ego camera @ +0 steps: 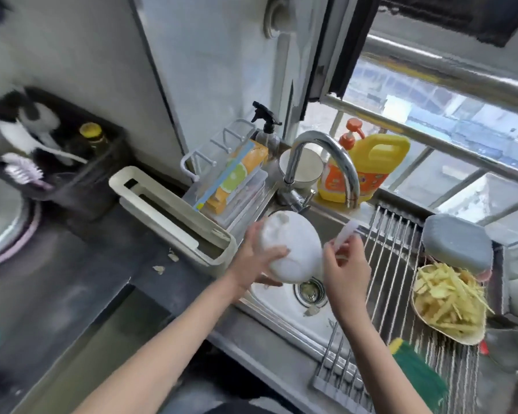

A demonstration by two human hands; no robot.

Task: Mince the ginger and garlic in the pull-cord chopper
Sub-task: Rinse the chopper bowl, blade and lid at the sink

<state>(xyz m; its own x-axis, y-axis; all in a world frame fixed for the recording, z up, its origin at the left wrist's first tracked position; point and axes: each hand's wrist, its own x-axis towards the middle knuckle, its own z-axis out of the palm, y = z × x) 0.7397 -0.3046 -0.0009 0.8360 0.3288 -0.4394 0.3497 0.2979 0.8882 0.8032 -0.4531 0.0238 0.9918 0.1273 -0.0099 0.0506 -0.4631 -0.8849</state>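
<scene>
The pull-cord chopper (292,249) was held over the sink (278,306), tilted on its side and clear of the basin floor, just near of the curved tap (323,162). The left hand (259,258) was closed around it, thumb across the white dome and fingers underneath. The right hand (343,264) was pinched shut on a small white piece (346,233), which looked like the pull handle drawn a little way out from the chopper's right side; blur made that hard to confirm, and no cord could be made out.

How far the mincing had got was a matter of judgement. The chopper's body was opaque from this angle, so its contents could not be seen. A few pale scraps (165,262) lay on the dark tabletop (72,294) to the left of the sink, possibly garlic skin, which hinted that peeling was done. Well to the right, on the roll-up drying rack (401,264), sat a plate (425,313) heaped with yellow strips (449,297), perhaps ginger, though they might as easily have been another vegetable; if ginger, much of it remained uncut by the chopper.

With one hand bracing the chopper and the other on what seemed the handle, the work appeared to be in the pulling stage, or else the chopper was being handled over the sink for rinsing. Emptying the mince still appeared to lie ahead.
</scene>
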